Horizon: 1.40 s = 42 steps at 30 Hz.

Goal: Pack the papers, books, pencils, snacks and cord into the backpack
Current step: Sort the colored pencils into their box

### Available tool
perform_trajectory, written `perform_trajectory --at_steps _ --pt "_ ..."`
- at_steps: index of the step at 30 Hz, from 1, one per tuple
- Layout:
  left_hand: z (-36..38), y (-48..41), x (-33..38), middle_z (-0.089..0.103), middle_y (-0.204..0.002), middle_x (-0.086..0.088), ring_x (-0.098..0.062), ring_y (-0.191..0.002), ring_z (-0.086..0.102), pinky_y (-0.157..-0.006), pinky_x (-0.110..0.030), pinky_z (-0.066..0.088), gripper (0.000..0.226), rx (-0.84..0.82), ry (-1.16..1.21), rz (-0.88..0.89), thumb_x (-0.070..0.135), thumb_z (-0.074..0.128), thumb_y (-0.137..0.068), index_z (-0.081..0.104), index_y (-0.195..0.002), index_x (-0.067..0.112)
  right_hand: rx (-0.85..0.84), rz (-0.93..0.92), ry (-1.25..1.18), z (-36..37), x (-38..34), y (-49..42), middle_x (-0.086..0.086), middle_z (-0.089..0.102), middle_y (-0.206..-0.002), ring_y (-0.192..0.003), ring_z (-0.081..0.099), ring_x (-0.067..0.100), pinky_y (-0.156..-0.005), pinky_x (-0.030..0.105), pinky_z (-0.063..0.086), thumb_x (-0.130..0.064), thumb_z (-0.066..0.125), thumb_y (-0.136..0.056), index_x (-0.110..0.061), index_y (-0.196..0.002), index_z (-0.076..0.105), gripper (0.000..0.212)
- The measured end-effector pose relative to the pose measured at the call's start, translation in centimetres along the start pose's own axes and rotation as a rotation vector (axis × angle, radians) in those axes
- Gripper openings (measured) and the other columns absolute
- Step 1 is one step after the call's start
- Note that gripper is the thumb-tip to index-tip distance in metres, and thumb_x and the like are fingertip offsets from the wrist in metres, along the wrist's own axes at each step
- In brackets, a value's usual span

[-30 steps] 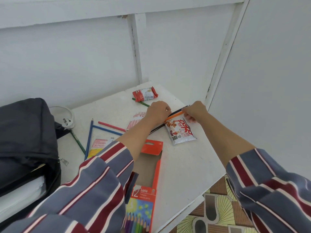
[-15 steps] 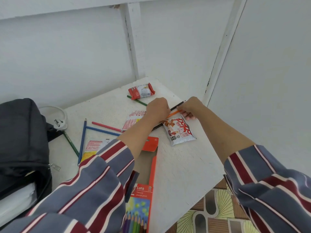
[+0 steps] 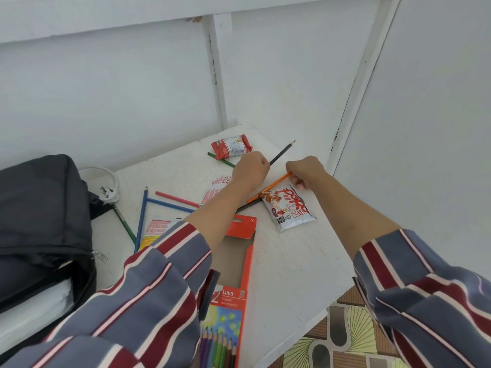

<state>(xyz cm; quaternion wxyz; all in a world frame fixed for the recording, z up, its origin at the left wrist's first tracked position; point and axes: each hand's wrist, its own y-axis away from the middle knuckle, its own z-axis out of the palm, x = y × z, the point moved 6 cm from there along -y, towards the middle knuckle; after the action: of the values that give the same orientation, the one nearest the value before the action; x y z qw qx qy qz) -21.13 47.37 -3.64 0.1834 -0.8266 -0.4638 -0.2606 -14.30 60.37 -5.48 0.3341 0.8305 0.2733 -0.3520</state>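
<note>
White-painted board walls (image 3: 132, 88) at the back and right. White rough-topped table (image 3: 292, 261) pushed into the corner, with brown-and-yellow patterned floor (image 3: 345, 328) below its near edge.

Landmark: long orange cardboard pencil box (image 3: 245, 261), flat on the table near the front edge, flap open.

Far left of the box: black fabric backpack (image 3: 39, 208), unzipped, with a white stack of papers (image 3: 34, 301) inside. Just behind it, white coiled cord with plug (image 3: 106, 181).

Left of the box, loose on the table: dark green pencil (image 3: 125, 227), two blue pencils (image 3: 142, 219), red pencil (image 3: 176, 199), and a yellow-and-red snack packet (image 3: 154, 229) partly under a striped sleeve (image 3: 159, 288).

Behind the box: left hand (image 3: 251, 168), fisted around a black pencil (image 3: 281, 152) with the point sticking out up and to the right. Further back, a red-and-white snack wrapper (image 3: 231, 147) beside that fist.

Behind and right of the box: right hand (image 3: 305, 171), fingers curled, pinching the upper end of an orange pencil (image 3: 268, 187) slanting down-left toward the left forearm. Directly below that hand, touching the pencil: silver-white snack packet with red lettering (image 3: 289, 211), flat on the table.
</note>
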Motion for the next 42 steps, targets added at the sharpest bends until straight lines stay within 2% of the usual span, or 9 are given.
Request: perform_trajectory --at_steps 6,9,12,18,21,25,33,38,42 --pt "-2.0 0.5 0.7 0.063 -0.089 -0.005 -0.017 -0.085 0.057 -0.071 -0.027 0.044 0.022 0.028 0.396 -0.042 0.011 0.049 -0.094 0.052 -0.116 0.010 0.019 -0.037 -0.191 -1.5 -1.3 1.2 0.011 0.062 -0.064 -0.034 0.054 0.013 -0.036 0.013 0.038 -0.015 0.051 -0.083 0.000 -0.086 0.059 0.018" --pt "-3.4 0.9 1.2 0.062 -0.089 -0.007 -0.019 -0.087 0.058 -0.082 -0.035 0.049 0.033 0.042 0.475 -0.037 0.005 0.050 -0.092 0.048 -0.125 0.010 0.045 -0.099 -0.294 -2.1 -2.5 2.2 0.011 0.066 -0.063 -0.039 0.061 0.014 -0.042 0.018 0.049 -0.017 0.050 -0.083 0.001 -0.087 0.062 0.022" --pt "-4.7 1.8 1.8 0.060 -0.094 -0.007 -0.019 -0.089 0.057 -0.074 -0.030 0.051 0.041 0.004 0.541 -0.054 0.004 0.052 -0.092 0.046 -0.133 0.008 0.058 -0.163 -0.384 -2.6 -3.8 3.6 0.013 0.067 -0.065 -0.045 0.065 0.016 -0.043 0.019 0.050 -0.017 0.050 -0.083 0.002 -0.082 0.062 0.023" --pt "-7.8 5.3 1.2 0.061 -0.101 -0.012 -0.017 -0.080 0.059 -0.068 -0.028 0.054 0.028 -0.083 0.638 -0.088 0.003 0.054 -0.091 0.053 -0.116 0.013 0.011 -0.296 -0.386 -2.1 -5.4 7.5 0.012 0.063 -0.063 -0.043 0.061 0.013 -0.042 0.017 0.046 -0.014 0.049 -0.084 -0.006 -0.068 0.054 0.019" --pt "-9.0 7.4 0.3 0.060 -0.091 -0.005 -0.011 -0.067 0.056 -0.062 -0.025 0.054 0.020 -0.126 0.602 -0.119 0.004 0.056 -0.089 0.055 -0.106 0.016 -0.062 -0.342 -0.315 -0.8 -5.4 9.6 0.011 0.061 -0.063 -0.040 0.059 0.012 -0.042 0.017 0.047 -0.010 0.050 -0.087 -0.008 -0.066 0.052 0.022" --pt "-9.7 10.1 -1.4 0.058 -0.088 -0.001 -0.010 -0.070 0.057 -0.055 -0.021 0.053 0.019 -0.186 0.570 -0.142 0.003 0.053 -0.090 0.054 -0.105 0.014 -0.139 -0.383 -0.231 1.4 -4.5 12.2 0.011 0.060 -0.069 -0.042 0.059 0.010 -0.046 0.022 0.053 -0.011 0.051 -0.092 -0.003 -0.084 0.054 0.012" --pt "-9.4 14.4 -4.3 0.059 -0.095 -0.007 -0.014 -0.075 0.059 -0.072 -0.035 0.057 0.018 -0.257 0.539 -0.143 0.003 0.053 -0.089 0.054 -0.104 0.014 -0.108 -0.434 -0.128 4.8 -2.8 16.8 0.009 0.057 -0.070 -0.058 0.060 0.022 -0.068 0.037 0.059 -0.006 0.049 -0.092 0.002 -0.112 0.052 0.021" --pt "-8.0 16.4 -4.8 0.061 -0.088 -0.008 -0.016 -0.072 0.059 -0.068 -0.033 0.055 0.019 -0.348 0.500 -0.164 0.003 0.052 -0.091 0.050 -0.106 0.014 -0.068 -0.443 -0.022 5.9 -2.0 17.8 0.017 0.063 -0.084 -0.070 0.063 0.030 -0.084 0.048 0.053 -0.010 0.053 -0.092 -0.002 -0.112 0.052 0.022" --pt "-6.9 17.3 -4.9 0.065 -0.083 -0.006 -0.020 -0.078 0.062 -0.073 -0.037 0.054 0.020 -0.422 0.462 -0.167 0.003 0.051 -0.090 0.047 -0.107 0.012 -0.047 -0.404 0.019 6.1 -1.1 17.7 0.027 0.066 -0.096 -0.079 0.067 0.037 -0.082 0.049 0.053 -0.008 0.053 -0.092 0.004 -0.109 0.055 0.021"
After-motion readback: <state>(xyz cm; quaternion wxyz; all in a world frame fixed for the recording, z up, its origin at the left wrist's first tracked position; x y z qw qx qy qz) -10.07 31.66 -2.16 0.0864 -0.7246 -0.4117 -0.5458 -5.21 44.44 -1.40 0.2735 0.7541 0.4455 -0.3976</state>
